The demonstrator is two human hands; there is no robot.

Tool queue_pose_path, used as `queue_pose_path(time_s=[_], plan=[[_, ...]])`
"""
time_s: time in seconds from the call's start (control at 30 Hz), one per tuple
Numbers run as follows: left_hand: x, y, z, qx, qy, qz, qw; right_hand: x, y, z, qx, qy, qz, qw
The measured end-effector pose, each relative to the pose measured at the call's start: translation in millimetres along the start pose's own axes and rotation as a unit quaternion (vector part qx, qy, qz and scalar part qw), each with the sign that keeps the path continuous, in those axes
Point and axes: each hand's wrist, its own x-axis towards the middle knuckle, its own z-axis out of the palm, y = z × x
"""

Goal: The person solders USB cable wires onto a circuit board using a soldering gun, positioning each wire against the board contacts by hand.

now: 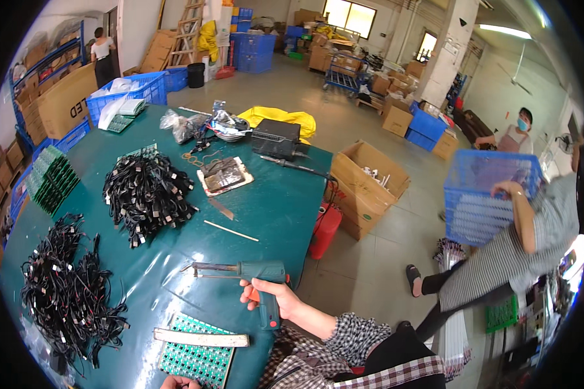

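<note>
With clock directions taken from the soldering gun (264, 285), a heap of black cables (71, 298) lies at nine o'clock and a second cable pile (146, 194) at ten. The gun's tip points toward nine; if hot, it could scorch loose leads should the wrist swing that way. At seven o'clock, the green circuit-board panel (198, 360) lies on the teal table (272, 223), with a pale strip (201, 338) across it. A bumped strip could shift the panel, and a careless dip of the tip could mark a pad or burn the fingers close by.

The left hand (178, 382), at seven o'clock, is cut by the lower edge, beside the panel's near end; how far it is open, and whether it holds anything, cannot be told. The right hand (274, 297) is wrapped closely around the gun's handle, its fingertips showing past the front near the orange trigger, with the barrel held clear of the panel.
</note>
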Motion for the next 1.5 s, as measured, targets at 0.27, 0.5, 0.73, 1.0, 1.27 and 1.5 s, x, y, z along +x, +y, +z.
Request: queue_pose_path(time_s=[0.27, 0.5, 0.73, 1.0, 1.27, 1.5], plan=[[1, 2, -1, 0.032, -0.003, 0.017, 0.999, -3, -4, 5, -0.007, 0.021, -0.007, 1.0], [1, 3, 1, 0.039, -0.001, 0.017, 0.999, -2, -4, 4, -0.006, 0.011, -0.009, 1.0], [-1, 9, 2, 0.038, 0.016, 0.042, 0.998, -3, -4, 2, 0.005, -0.003, -0.022, 1.0], [-1, 16, 0, 0.074, 0.029, 0.048, 0.996, -1, -4, 5, -0.024, 0.017, -0.021, 0.999], [3, -4, 3, 0.06, 0.05, 0.012, 0.997, -7, -3, 1, 0.012, 0.012, -0.029, 0.999], [-4, -7, 2, 0.099, 0.067, 0.022, 0.993, -7, -1, 2, 0.013, 0.033, 0.001, 0.999]])
